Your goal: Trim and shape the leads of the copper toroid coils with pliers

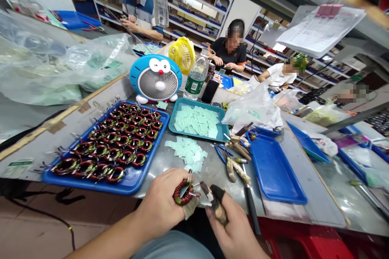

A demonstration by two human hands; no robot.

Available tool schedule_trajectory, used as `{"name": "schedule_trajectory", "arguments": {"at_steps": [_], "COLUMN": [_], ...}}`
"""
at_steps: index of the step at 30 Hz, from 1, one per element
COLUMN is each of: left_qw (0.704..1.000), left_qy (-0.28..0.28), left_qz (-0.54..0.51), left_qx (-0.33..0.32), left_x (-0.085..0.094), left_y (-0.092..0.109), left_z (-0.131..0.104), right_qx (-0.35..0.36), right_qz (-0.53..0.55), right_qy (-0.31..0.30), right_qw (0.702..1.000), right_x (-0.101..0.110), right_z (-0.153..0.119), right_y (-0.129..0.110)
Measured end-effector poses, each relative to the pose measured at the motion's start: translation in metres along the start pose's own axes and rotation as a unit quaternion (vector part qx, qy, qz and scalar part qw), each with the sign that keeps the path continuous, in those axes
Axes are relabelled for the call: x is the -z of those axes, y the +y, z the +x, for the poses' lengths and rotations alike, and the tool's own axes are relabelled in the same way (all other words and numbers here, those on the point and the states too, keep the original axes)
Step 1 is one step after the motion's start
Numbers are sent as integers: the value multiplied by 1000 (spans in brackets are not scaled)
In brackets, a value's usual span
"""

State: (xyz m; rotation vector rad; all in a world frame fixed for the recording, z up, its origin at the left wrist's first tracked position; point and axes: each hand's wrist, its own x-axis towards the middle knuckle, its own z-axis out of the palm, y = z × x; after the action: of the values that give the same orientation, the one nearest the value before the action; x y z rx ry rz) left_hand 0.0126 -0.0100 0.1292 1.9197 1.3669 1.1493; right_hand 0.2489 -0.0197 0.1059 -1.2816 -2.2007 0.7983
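Note:
My left hand [162, 202] is closed around a copper-wound ring coil [183, 193], with a pale green piece inside the ring and wire ends sticking out. Just to its right, my right hand [229, 220] grips a small tool [212, 200] with a dark, flat tip near the coil's wires; its exact type is unclear. Worn coverings wrap some fingertips. Many similar coils stand in rows in a blue tray [131, 184] on the left. Light green sheets [190, 151] lie loose on the metal table [154, 162], and more fill a teal tray [172, 123].
Pliers [234, 166] and a black-handled tool [251, 210] lie right of my hands, beside a blue tray [278, 166]. Behind stand a blue cartoon fan [156, 79], a bottle [196, 79] and a plastic bag [253, 107]. Several people sit farther back.

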Motion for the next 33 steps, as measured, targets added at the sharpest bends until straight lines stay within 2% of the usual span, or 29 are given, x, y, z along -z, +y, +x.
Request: {"name": "schedule_trajectory", "arguments": {"at_steps": [3,5,8,11,14,18,22,25,28,30,33], "left_qw": [1000,999,993,977,965,959,965,971,969,972,983], "left_qy": [-11,-35,-89,-153,-189,-211,-199,-170,-173,-172,-138], "left_qz": [-22,-35,-66,-121,-141,-137,-152,-159,-161,-139,-102], "left_qx": [-8,-1,39,84,114,127,83,56,76,78,72], "left_x": [-2,-2,3,9,12,12,15,15,13,12,9], "left_y": [3,2,0,1,4,8,17,22,17,10,-1], "left_z": [-3,-4,-3,-1,1,1,0,1,1,2,2], "right_qx": [-66,-78,-41,23,85,120,122,65,9,-8,-13], "right_qz": [131,174,96,-36,-114,-149,-88,40,126,114,51], "right_qy": [-73,-92,-47,-18,-48,-79,-100,-146,-151,-128,-77], "right_qw": [986,977,993,999,989,978,984,986,980,985,996], "right_x": [-9,-14,-4,22,44,55,52,39,22,17,19], "right_z": [-9,-14,-16,-10,1,10,13,12,9,4,-6], "right_y": [-4,-3,4,9,8,8,10,7,8,13,23]}}
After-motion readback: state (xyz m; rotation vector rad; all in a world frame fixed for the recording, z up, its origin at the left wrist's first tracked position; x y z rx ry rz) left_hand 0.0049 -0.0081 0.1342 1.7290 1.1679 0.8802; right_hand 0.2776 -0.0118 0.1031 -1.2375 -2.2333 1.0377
